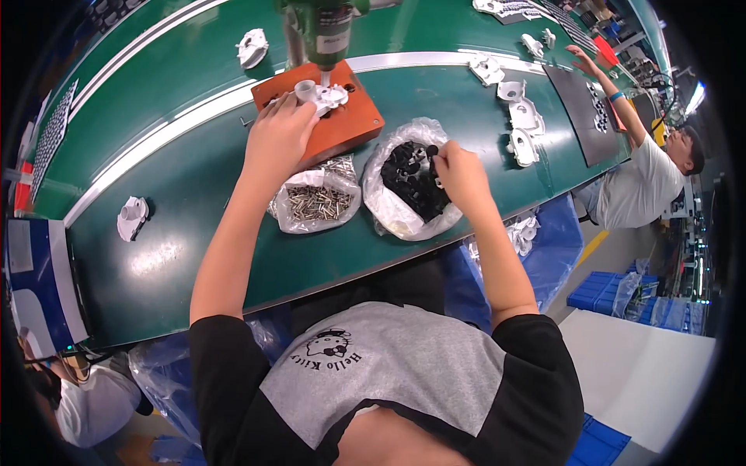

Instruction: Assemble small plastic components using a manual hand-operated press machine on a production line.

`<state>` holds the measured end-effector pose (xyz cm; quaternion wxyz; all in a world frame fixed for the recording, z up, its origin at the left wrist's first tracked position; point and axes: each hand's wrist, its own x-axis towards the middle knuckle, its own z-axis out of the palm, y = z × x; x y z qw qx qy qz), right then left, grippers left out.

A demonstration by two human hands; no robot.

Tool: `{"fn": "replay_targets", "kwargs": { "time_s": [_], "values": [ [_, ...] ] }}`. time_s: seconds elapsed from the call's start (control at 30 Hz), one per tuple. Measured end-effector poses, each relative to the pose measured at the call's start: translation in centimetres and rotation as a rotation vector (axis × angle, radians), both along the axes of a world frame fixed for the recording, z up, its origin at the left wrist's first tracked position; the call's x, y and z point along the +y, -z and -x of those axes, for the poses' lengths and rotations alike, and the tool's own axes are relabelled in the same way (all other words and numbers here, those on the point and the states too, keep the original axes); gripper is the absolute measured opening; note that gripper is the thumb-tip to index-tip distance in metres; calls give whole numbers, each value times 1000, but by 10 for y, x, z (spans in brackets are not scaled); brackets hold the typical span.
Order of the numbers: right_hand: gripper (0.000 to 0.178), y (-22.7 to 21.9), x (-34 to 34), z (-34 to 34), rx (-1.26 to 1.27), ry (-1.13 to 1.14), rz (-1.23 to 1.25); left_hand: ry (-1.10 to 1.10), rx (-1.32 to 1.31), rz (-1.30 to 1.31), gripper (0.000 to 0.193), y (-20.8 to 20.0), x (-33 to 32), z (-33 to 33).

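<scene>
My left hand [281, 133] is closed on a white plastic housing [332, 96], which sits on an orange fixture block [342, 141]. Directly above it, the tip of a green press-like machine [332, 27] reaches down to the housing. My right hand [465, 177] is over a clear plastic bag [376, 203] full of small black parts [406, 167]. Thumb and fingers pinch one small black round-ended part [433, 151]; its exact kind does not show. Between the block and my body lies another bag [299, 227], holding many short metal pins [318, 203].
Several white housings [525, 116] lie on the green bench to the right, beside a dark mat [579, 116]. A single housing [133, 218] sits at the left. Beyond runs a green conveyor [179, 66]. A co-worker [645, 182] reaches over the bench at the right.
</scene>
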<state>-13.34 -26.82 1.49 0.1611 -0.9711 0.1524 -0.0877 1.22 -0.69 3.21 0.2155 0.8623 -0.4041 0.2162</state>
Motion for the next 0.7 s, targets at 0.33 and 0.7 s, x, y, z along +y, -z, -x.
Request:
{"fn": "replay_targets", "kwargs": {
  "time_s": [0.33, 0.7],
  "values": [
    [22, -34, 4, -2, -152, -133, -492, -22, -86, 122, 14, 16, -1, -1],
    [14, -41, 44, -76, -374, -344, -510, 47, 17, 63, 14, 11, 12, -7]
  ]
}}
